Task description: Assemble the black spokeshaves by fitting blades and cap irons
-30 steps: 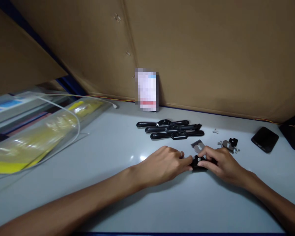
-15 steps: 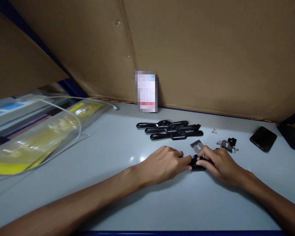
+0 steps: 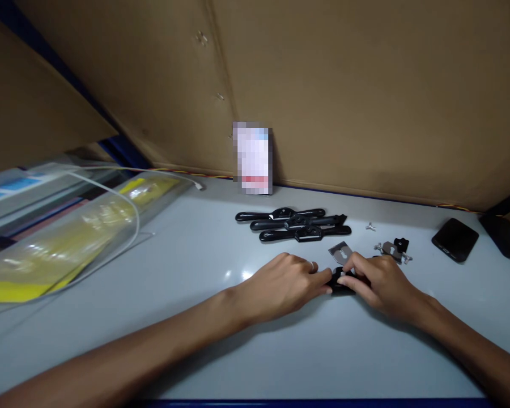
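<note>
On the table in front of me lies a black spokeshave (image 3: 343, 289), its handles mostly hidden by my hands. My left hand (image 3: 287, 283) is closed round its left end and wears a ring on one finger. The thumb and forefinger of my right hand (image 3: 378, 286) pinch a small silver screw (image 3: 343, 273) at the middle of the body. Just beyond the hands rests a flat metal blade (image 3: 340, 253) with a slot. Farther back, three black spokeshaves (image 3: 309, 233) lie side by side.
Right of the blade are a second blade (image 3: 391, 250), a small black plate (image 3: 402, 244) and silver wing screws (image 3: 370, 226). A black phone (image 3: 455, 240) lies at the right. Clear plastic packaging with yellow (image 3: 89, 238) and a white cable (image 3: 139, 218) occupy the left. A cardboard wall (image 3: 365, 113) stands behind.
My right thumb and forefinger have shifted very slightly at the small screw. My left hand keeps its hold, and the other things stay in place.
</note>
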`<state>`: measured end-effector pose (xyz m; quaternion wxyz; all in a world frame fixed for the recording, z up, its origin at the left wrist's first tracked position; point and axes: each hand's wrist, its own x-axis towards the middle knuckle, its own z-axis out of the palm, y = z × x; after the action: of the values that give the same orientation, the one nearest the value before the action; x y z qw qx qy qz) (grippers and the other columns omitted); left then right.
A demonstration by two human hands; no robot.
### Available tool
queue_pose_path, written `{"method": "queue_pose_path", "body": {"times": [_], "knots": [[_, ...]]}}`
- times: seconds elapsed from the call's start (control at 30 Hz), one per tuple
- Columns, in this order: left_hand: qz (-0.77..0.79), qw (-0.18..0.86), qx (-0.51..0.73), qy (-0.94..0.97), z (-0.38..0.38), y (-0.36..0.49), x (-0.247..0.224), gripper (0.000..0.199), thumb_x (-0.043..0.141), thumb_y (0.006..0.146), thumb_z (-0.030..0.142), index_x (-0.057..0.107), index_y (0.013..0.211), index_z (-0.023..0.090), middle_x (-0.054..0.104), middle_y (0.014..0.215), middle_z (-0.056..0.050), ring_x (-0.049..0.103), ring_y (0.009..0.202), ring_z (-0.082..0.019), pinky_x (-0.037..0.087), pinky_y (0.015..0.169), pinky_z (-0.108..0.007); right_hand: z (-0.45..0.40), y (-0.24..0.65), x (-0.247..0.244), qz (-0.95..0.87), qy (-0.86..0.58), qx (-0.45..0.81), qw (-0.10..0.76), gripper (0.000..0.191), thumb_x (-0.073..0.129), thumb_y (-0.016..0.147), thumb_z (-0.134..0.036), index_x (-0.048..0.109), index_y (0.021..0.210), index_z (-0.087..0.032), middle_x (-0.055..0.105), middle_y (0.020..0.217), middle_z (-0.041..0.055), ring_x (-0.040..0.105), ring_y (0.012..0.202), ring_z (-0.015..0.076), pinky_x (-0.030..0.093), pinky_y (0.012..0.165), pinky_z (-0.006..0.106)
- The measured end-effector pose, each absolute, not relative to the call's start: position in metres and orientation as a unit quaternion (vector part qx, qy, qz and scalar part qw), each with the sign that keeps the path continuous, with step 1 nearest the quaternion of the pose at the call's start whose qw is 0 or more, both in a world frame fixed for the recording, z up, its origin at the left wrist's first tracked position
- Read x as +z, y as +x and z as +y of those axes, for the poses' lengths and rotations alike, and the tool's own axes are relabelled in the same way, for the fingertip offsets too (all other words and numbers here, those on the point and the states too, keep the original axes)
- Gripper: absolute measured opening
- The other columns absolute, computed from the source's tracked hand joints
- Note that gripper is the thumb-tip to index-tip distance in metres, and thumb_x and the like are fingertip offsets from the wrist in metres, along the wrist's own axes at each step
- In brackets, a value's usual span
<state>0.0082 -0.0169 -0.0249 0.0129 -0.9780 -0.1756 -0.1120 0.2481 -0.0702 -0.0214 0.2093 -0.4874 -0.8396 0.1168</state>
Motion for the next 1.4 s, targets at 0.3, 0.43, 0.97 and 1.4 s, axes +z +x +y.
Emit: {"method": "queue_pose_path", "body": {"times": [0.3,0.43,0.97,1.4], "knots": [[-0.178,-0.001,-0.09,-0.98,-0.016,0.006,-0.025,0.027,0.045,0.108,0.036,0.058,0.094,0.018,0.066,0.068,0.0,0.056,0.051,-0.014,0.023,0.048,-0.034,-0.072,0.271,0.015,-0.874,-0.469,0.088,0.088,0.015,0.053,0.092,-0.02,0.067,0.086,-0.02,0.063,0.08,0.0024,0.054,0.067,0.0155,0.037,0.064,0.031],[-0.175,0.002,-0.109,-0.979,-0.015,0.005,-0.028,0.033,0.037,0.11,0.039,0.057,0.094,0.018,0.065,0.067,0.0,0.055,0.05,-0.013,0.026,0.048,-0.032,-0.077,0.262,0.013,-0.861,-0.502,0.073,0.04,0.011,0.057,0.082,-0.017,0.066,0.088,-0.019,0.064,0.089,0.0059,0.057,0.079,0.0202,0.039,0.067,0.032],[-0.172,-0.045,-0.295,-0.939,-0.019,0.002,-0.028,0.037,0.034,0.111,0.04,0.06,0.097,0.018,0.067,0.072,0.0,0.062,0.055,-0.013,0.045,0.05,-0.026,-0.082,0.252,0.001,-0.837,-0.524,0.049,0.151,0.006,0.05,0.079,-0.017,0.051,0.075,-0.021,0.057,0.069,-0.0003,0.037,0.058,0.0134,0.022,0.059,0.031],[-0.365,-0.074,-0.254,-0.893,0.023,-0.005,-0.034,0.036,0.051,0.1,0.03,0.054,0.134,0.017,0.061,0.117,-0.011,0.055,0.108,-0.029,0.05,0.092,-0.047,-0.028,0.33,-0.001,-0.651,-0.714,0.071,0.248,0.024,0.048,0.077,-0.04,0.039,0.062,-0.024,0.043,0.058,-0.0018,0.044,0.06,0.0165,0.031,0.057,0.028]]}}
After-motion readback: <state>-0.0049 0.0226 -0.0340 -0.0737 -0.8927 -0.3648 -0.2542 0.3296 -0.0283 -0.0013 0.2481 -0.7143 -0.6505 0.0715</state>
